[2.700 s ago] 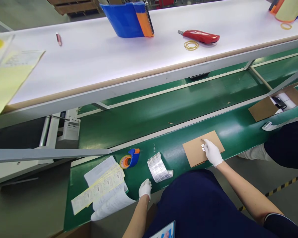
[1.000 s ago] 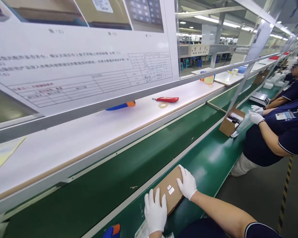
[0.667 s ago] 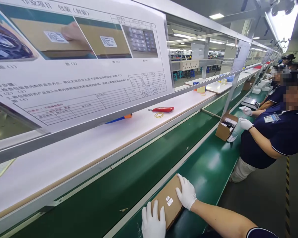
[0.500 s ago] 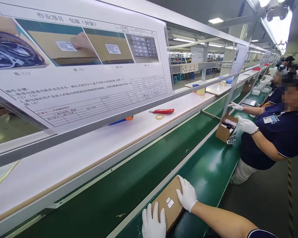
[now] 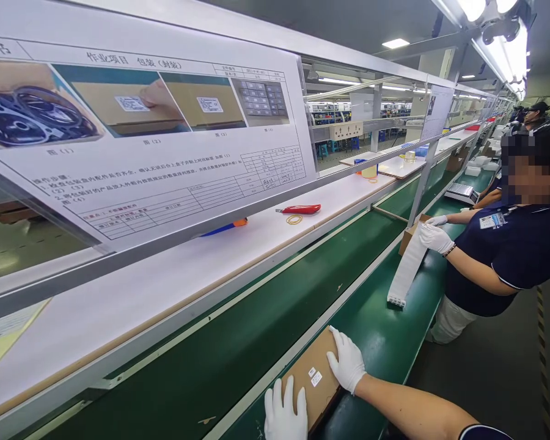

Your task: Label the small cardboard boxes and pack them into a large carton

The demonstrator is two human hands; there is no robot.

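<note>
A closed brown cardboard box [image 5: 297, 360] lies flat on the green work surface in front of me, with two small white labels [image 5: 315, 377] on its top. My left hand [image 5: 285, 410], in a white glove, rests on the near left end of the box with its fingers spread. At the right end, my gloved right hand [image 5: 348, 362] grips the box edge, its thumb on top and its fingers reaching the far corner. The underside of the box is hidden.
Beside the box runs a green conveyor belt [image 5: 256, 299]. A red-handled cutter [image 5: 302, 209] and a yellow rubber band [image 5: 294, 219] lie on the white shelf. To the right, a co-worker [image 5: 499, 250] holds a white label strip [image 5: 407, 269] near an open carton [image 5: 409, 237].
The co-worker's gloved hands have come together by the carton, and a long white strip now hangs from them. My hands and the box stay in place; my view has shifted slightly.
</note>
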